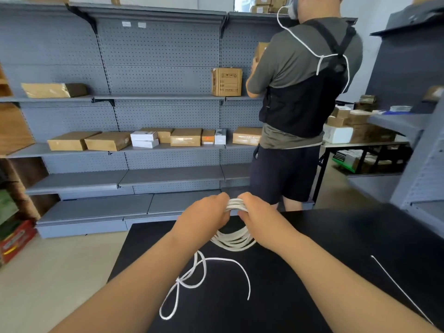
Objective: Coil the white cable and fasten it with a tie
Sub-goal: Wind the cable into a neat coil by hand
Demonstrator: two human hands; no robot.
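Note:
The white cable (234,240) is wound into several loops held above the black table (336,248). My left hand (206,213) and my right hand (258,212) both grip the top of the coil, close together, with a short bundle of strands showing between them. The coil's lower arc hangs below my hands. A loose tail of the cable lies on the table in front of me, looping and crossing itself, with its free end pointing toward me. A thin white tie (401,290) lies straight on the table at the right, apart from both hands.
Grey pegboard shelving (144,116) with cardboard boxes (227,81) stands beyond the table. A person (300,92) in a black vest stands at the shelves, just past the table's far edge. Another shelf unit (422,164) rises at the right.

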